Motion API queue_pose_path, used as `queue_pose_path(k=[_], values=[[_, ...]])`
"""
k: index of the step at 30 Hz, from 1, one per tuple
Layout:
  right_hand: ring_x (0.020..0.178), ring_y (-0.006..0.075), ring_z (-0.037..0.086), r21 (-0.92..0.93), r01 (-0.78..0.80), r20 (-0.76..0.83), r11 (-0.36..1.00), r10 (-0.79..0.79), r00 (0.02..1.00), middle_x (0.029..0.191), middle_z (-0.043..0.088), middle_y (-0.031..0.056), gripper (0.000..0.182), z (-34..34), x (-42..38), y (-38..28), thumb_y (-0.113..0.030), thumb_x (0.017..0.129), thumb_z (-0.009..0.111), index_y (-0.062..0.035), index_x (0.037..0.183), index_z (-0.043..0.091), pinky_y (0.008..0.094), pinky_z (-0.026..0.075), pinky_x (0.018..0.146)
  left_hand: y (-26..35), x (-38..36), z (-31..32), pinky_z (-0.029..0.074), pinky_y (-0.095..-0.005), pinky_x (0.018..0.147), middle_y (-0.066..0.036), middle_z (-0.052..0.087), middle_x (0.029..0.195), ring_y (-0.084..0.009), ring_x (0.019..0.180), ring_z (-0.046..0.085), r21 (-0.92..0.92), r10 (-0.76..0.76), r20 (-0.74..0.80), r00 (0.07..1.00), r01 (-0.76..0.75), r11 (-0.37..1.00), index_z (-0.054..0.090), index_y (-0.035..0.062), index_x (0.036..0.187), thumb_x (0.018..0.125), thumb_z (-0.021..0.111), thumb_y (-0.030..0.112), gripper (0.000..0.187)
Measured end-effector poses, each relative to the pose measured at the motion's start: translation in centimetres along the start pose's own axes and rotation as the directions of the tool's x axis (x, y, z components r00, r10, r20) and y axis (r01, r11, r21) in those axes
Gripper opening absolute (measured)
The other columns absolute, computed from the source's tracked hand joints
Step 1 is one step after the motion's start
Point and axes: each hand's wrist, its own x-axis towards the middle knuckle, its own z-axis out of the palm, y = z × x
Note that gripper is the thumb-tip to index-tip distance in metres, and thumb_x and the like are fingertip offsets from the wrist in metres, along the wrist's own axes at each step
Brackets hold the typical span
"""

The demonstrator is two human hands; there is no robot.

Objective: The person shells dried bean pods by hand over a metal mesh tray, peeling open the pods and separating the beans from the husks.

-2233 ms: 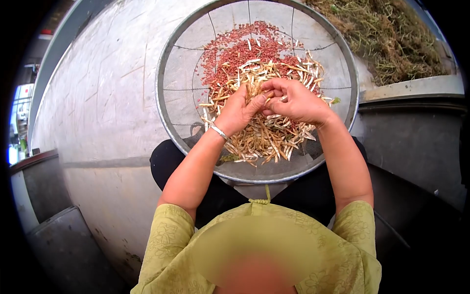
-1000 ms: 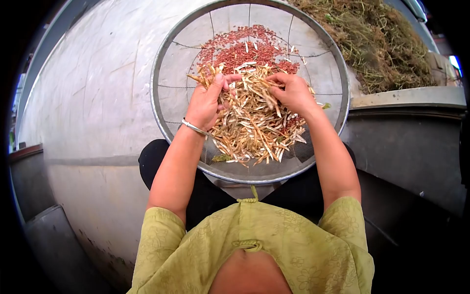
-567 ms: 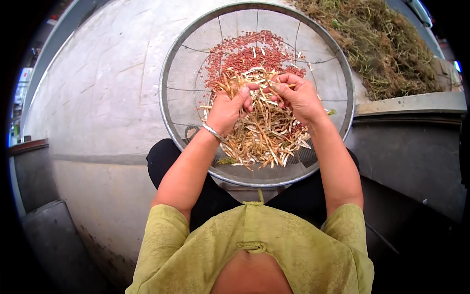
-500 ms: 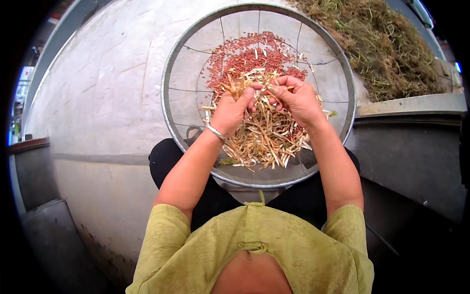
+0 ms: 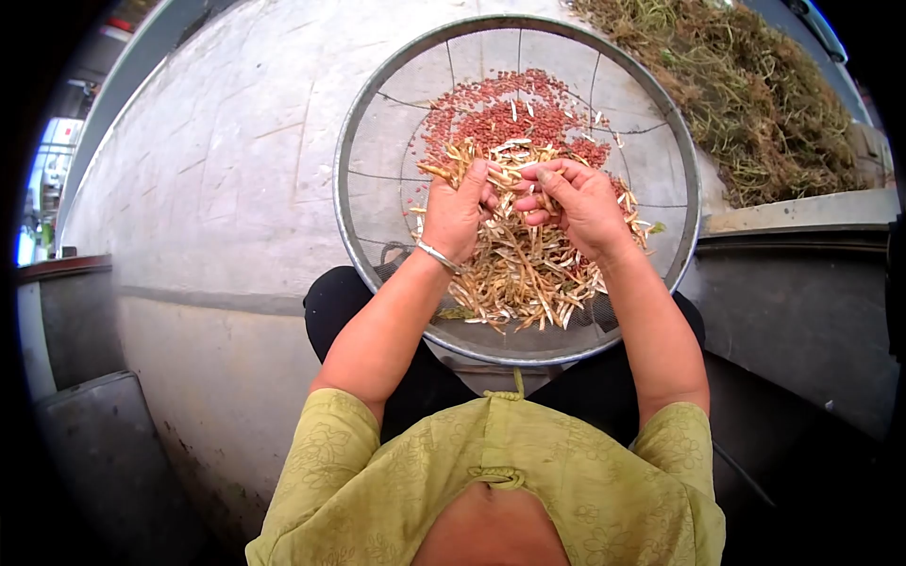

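Note:
My left hand is closed around a small bunch of dry bean pods, their tips sticking out past the thumb. Close beside it, my right hand has its thumb and fingers pinched together on what looks like a bean pod, mostly hidden by the fingers. Both hands are over a large round mesh sieve resting on my lap. Loose red beans cover its far part. Beneath and in front of my hands lies a heap of dry, pale brown pods and split shells.
A big pile of dried bean plants lies at the far right, behind a low ledge. Pale concrete floor stretches to the left. Dark panels stand at my right, and a grey board at lower left.
The whole view has shifted, so the sieve and hands appear farther right. My fingertips have drawn slightly apart, and the pod end that poked out above my right hand no longer shows.

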Motion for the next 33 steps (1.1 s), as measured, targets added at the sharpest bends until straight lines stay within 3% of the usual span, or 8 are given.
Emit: queue_pose_path(k=[4, 7, 9, 16, 23, 26, 30, 33], values=[[0.067, 0.0148, 0.062, -0.022, -0.014, -0.040, 1.000, 0.013, 0.999, 0.084, 0.063, 0.0113, 0.023, 0.2, -0.2, -0.2, -0.018, 0.091, 0.049, 0.0028, 0.097, 0.056, 0.0249, 0.052, 0.054, 0.1, -0.2, 0.0, 0.033, -0.0204, 0.048, 0.003, 0.045, 0.063, -0.0077, 0.057, 0.044, 0.046, -0.028, -0.016, 0.999, 0.028, 0.999, 0.054, 0.0076, 0.083, 0.092, 0.048, 0.029, 0.024], [0.050, 0.0090, 0.054, -0.240, 0.022, -0.104, 0.970, -0.048, 0.993, 0.071, 0.059, 0.0045, 0.019, -0.3, 0.3, 0.4, -0.020, 0.091, 0.051, -0.0020, 0.090, 0.056, 0.0223, 0.043, 0.042, -0.1, -0.3, -0.3, 0.043, -0.0293, 0.060, -0.004, 0.058, 0.071, -0.0138, 0.064, 0.054, 0.468, 0.117, 0.059, 0.991, -0.131, 0.874, 0.061, 0.0042, 0.085, 0.091, 0.048, 0.027, 0.027], [0.049, 0.0092, 0.054, -0.401, 0.125, 0.039, 0.907, -0.120, 0.992, 0.070, 0.059, 0.0047, 0.017, -0.5, 0.5, 0.5, -0.019, 0.091, 0.051, -0.0027, 0.089, 0.056, 0.0227, 0.044, 0.041, -3.9, 1.8, -3.2, 0.045, -0.0379, 0.066, -0.015, 0.062, 0.076, -0.0220, 0.069, 0.058, 0.772, 0.230, 0.103, 0.968, -0.224, 0.596, 0.060, -0.0007, 0.092, 0.087, 0.053, 0.030, 0.032], [0.083, 0.0181, 0.061, -0.212, 0.111, 0.086, 0.971, -0.095, 0.992, 0.097, 0.059, 0.0125, 0.023, -0.7, 0.4, 1.2, 0.000, 0.086, 0.049, 0.0075, 0.109, 0.049, 0.0291, 0.054, 0.070, -2.4, 0.6, -0.6, 0.045, -0.0315, 0.061, -0.008, 0.063, 0.074, -0.0157, 0.064, 0.056, 0.633, 0.143, 0.110, 0.984, -0.180, 0.753, 0.060, 0.0006, 0.093, 0.086, 0.055, 0.019, 0.021], [0.102, 0.0234, 0.056, -0.340, 0.225, 0.023, 0.913, -0.231, 0.973, 0.110, 0.056, 0.0159, 0.036, 0.3, 0.3, 2.9, 0.003, 0.085, 0.047, 0.0054, 0.120, 0.044, 0.0308, 0.050, 0.081, -1.7, -0.4, 0.6, 0.043, -0.0285, 0.061, -0.005, 0.060, 0.073, -0.0117, 0.065, 0.052, 0.633, 0.056, 0.076, 0.996, -0.091, 0.769, 0.061, 0.0017, 0.091, 0.090, 0.051, 0.035, 0.034], [0.112, 0.0330, 0.049, -0.844, 0.332, 0.150, 0.420, -0.409, 0.900, 0.122, 0.046, 0.0244, 0.057, 2.7, -0.8, 2.7, 0.008, 0.074, 0.038, 0.0045, 0.131, 0.031, 0.0367, 0.039, 0.094, -3.6, 0.2, -0.1, 0.043, -0.0255, 0.058, -0.001, 0.058, 0.077, -0.0097, 0.067, 0.051, 0.409, -0.007, 0.146, 0.989, -0.054, 0.911, 0.058, 0.0009, 0.091, 0.085, 0.053, 0.049, 0.049], [0.119, 0.0358, 0.041, -0.813, 0.458, 0.259, 0.360, -0.481, 0.838, 0.128, 0.040, 0.0254, 0.071, 3.1, -0.3, 4.5, 0.006, 0.074, 0.039, 0.0015, 0.139, 0.009, 0.0380, 0.033, 0.099, -2.7, -0.2, 0.2, 0.046, -0.0263, 0.072, -0.004, 0.060, 0.093, -0.0133, 0.083, 0.056, 0.042, -0.327, 0.088, 0.941, 0.325, 0.945, 0.055, -0.0003, 0.103, 0.084, 0.055, 0.048, 0.052], [0.123, 0.0353, 0.038, -0.859, 0.424, 0.298, 0.286, -0.393, 0.870, 0.130, 0.039, 0.0247, 0.072, 3.4, -1.4, 2.9, 0.003, 0.074, 0.042, 0.0007, 0.139, 0.010, 0.0374, 0.031, 0.101, -3.3, 0.0, 0.0, 0.046, -0.0268, 0.071, -0.005, 0.061, 0.093, -0.0139, 0.083, 0.057, -0.072, -0.277, 0.139, 0.951, 0.289, 0.955, 0.056, -0.0003, 0.103, 0.084, 0.056, 0.046, 0.050]])
